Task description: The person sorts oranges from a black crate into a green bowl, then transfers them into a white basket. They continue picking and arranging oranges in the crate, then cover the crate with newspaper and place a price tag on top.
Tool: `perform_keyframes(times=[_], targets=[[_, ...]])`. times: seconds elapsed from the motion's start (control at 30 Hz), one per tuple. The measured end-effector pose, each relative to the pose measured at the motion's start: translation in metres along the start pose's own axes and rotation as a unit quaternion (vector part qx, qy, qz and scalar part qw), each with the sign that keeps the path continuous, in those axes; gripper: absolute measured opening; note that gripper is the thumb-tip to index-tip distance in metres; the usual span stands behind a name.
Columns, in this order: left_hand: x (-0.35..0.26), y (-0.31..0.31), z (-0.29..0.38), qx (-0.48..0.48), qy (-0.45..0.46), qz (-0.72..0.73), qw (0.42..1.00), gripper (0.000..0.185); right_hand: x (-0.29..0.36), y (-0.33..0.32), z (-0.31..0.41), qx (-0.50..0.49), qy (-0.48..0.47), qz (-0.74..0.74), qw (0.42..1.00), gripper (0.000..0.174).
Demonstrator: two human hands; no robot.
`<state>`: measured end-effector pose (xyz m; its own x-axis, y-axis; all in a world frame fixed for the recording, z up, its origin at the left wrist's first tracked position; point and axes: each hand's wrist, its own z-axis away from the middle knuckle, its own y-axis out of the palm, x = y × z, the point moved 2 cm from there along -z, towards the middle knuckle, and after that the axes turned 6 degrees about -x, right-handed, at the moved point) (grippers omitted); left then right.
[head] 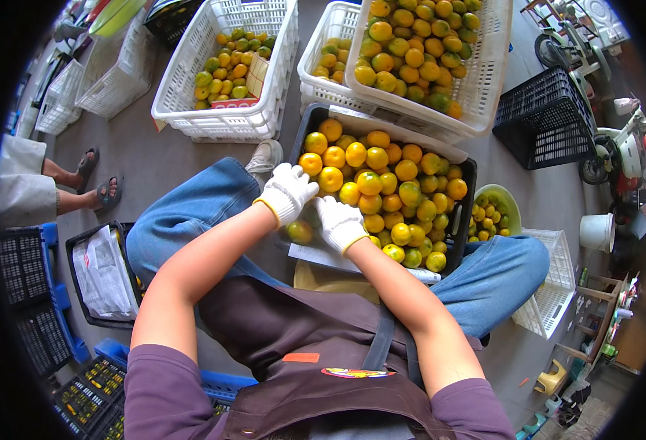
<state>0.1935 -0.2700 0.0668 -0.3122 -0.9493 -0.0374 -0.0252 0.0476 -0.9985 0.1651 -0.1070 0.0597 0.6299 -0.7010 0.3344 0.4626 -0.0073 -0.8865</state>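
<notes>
A black plastic crate (468, 206) lined with paper stands between my knees, filled with yellow-green and orange citrus fruits (378, 158). My left hand (288, 190), in a white knit glove with a yellow cuff, lies at the crate's left part, beside an orange fruit (331, 179). Close to its fingertips is my right hand (339, 220), gloved the same way, palm down over the near left part. The fingers of both are partly hidden, so whether they grip a fruit does not show. A greener fruit (300, 231) sits below my left hand.
White plastic baskets of citrus (160, 104) (490, 118) stand beyond the crate. A green basin (512, 212) of fruit is at the right, near an empty black crate (545, 118). A paper-covered crate (103, 275) lies left of my knee. Another person's sandalled feet (105, 192) are farther left.
</notes>
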Motion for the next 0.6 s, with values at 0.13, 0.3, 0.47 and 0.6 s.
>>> perform_keyframes(times=[0.13,0.3,0.47,0.6], targets=[[0.003,0.001,-0.001,-0.008,-0.001,0.019,1.000,0.020,-0.012,-0.025,-0.006,0.040,0.047,-0.091,0.994,0.059],[0.002,0.002,-0.007,-0.004,-0.020,-0.029,0.999,0.029,-0.011,-0.036,-0.020,0.054,0.059,0.008,0.997,0.055],[0.001,0.002,-0.007,0.036,-0.016,-0.025,0.999,0.014,-0.010,-0.017,-0.010,0.006,0.014,-0.029,0.999,0.055],[0.002,0.003,-0.011,0.011,-0.031,-0.041,0.999,0.012,-0.026,-0.009,-0.013,0.025,0.069,-0.128,0.989,0.049]])
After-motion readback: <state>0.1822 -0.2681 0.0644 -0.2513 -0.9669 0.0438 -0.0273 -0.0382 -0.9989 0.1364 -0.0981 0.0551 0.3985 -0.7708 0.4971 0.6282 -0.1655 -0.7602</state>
